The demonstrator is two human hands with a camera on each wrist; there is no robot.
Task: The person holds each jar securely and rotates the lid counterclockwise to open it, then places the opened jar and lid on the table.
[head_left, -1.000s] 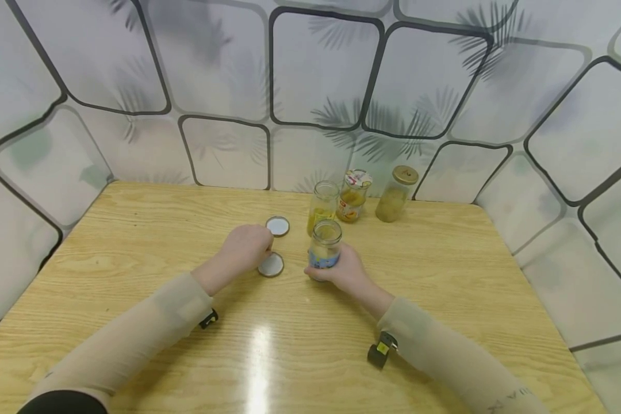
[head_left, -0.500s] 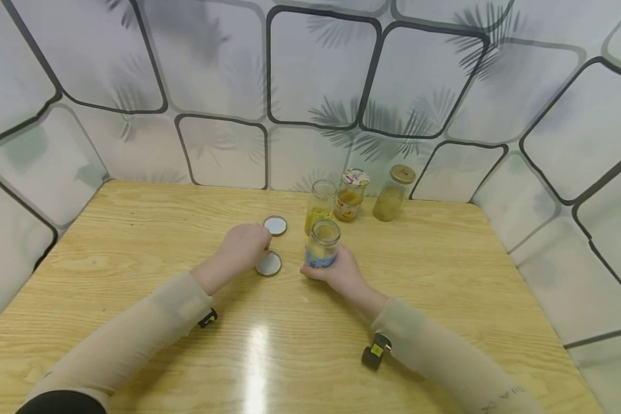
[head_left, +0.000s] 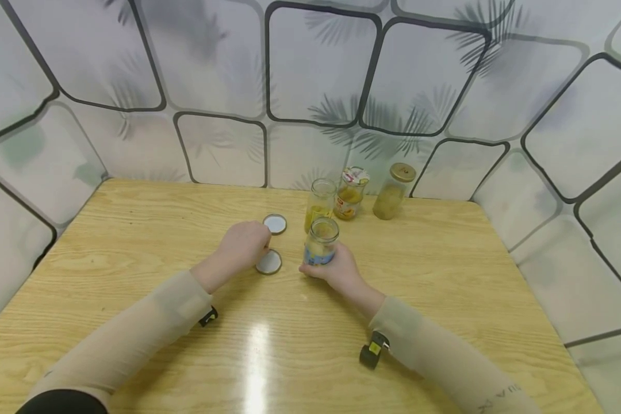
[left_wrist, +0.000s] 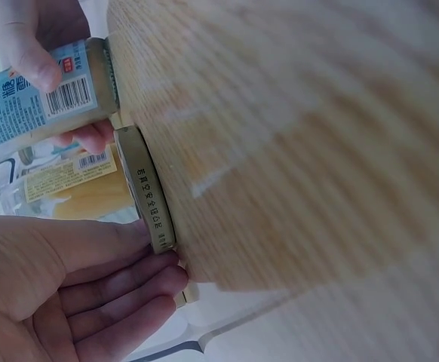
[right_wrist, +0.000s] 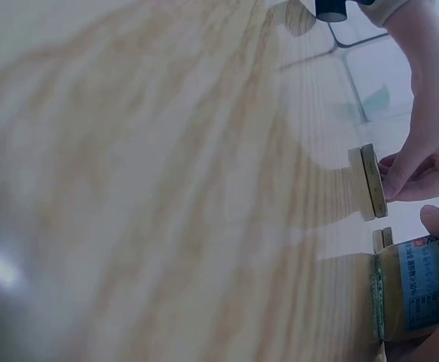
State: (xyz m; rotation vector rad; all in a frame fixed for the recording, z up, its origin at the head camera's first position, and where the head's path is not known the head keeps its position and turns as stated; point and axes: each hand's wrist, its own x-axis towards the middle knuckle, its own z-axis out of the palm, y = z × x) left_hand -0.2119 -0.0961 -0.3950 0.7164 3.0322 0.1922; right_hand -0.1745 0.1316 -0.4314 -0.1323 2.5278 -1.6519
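Observation:
Two metal lids lie on the table with their white insides up. My left hand (head_left: 243,244) pinches the edge of the nearer lid (head_left: 269,263) between thumb and fingers, clearest in the left wrist view, where printing shows on the lid's rim (left_wrist: 150,192). The farther lid (head_left: 275,224) lies just beyond that hand. My right hand (head_left: 343,269) grips an open glass jar (head_left: 322,241) with a blue label, thumb and fingers around its lower part. The jar is upright, its base at the tabletop in the left wrist view. A pale residue coats its inside.
Behind the gripped jar stands an open jar (head_left: 318,210) with yellow contents. Beside it are a jar with a patterned lid (head_left: 349,198) and a taller jar with a gold lid (head_left: 390,196). A patterned wall (head_left: 227,152) bounds the wooden table (head_left: 150,230) at the back.
The head view has shifted slightly. Both hands, the lids and the jars keep their places relative to each other.

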